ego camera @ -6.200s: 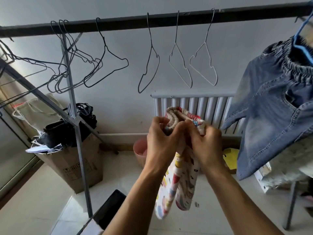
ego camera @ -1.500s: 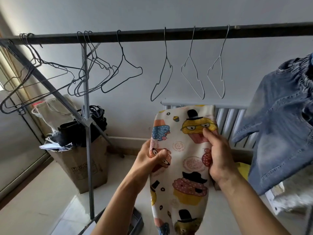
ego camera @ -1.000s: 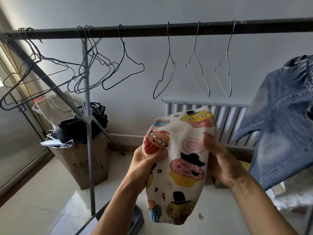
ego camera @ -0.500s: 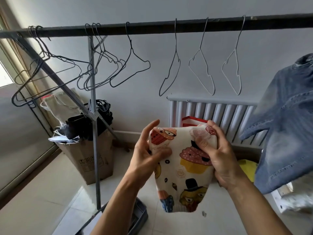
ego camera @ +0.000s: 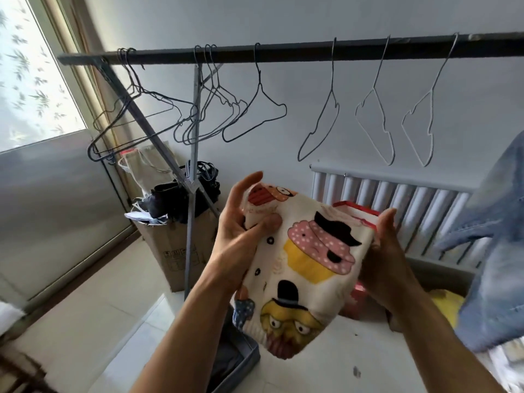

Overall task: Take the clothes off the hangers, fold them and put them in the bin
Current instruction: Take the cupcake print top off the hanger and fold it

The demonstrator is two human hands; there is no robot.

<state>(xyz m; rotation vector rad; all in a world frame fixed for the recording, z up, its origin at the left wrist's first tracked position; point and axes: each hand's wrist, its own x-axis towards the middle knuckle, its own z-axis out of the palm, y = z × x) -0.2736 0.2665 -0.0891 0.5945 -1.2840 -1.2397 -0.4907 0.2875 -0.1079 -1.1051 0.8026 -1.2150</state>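
Folding looks nearly done: left hand (ego camera: pixel 241 234) and right hand (ego camera: pixel 390 262) grip the white cupcake-print garment (ego camera: pixel 309 268), unbinned; blue denim garment (ego camera: pixel 496 251) hangs waiting.

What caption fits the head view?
Left hand and right hand hold a folded white cupcake-print garment beneath a dark rail of bare wire hangers.

Printed garment (ego camera: pixel 312 251): soft matt knit cloth, ribbed at the hem; wire hangers (ego camera: pixel 259 79): thin bare metal, dull sheen; rail (ego camera: pixel 312 51): dark matt metal; denim garment (ego camera: pixel 493 279): faded blue, coarse weave; cardboard box (ego camera: pixel 175 251): matt brown; floor tiles (ego camera: pixel 99 321): pale, glossy; radiator (ego camera: pixel 425 211): smooth white painted fins.
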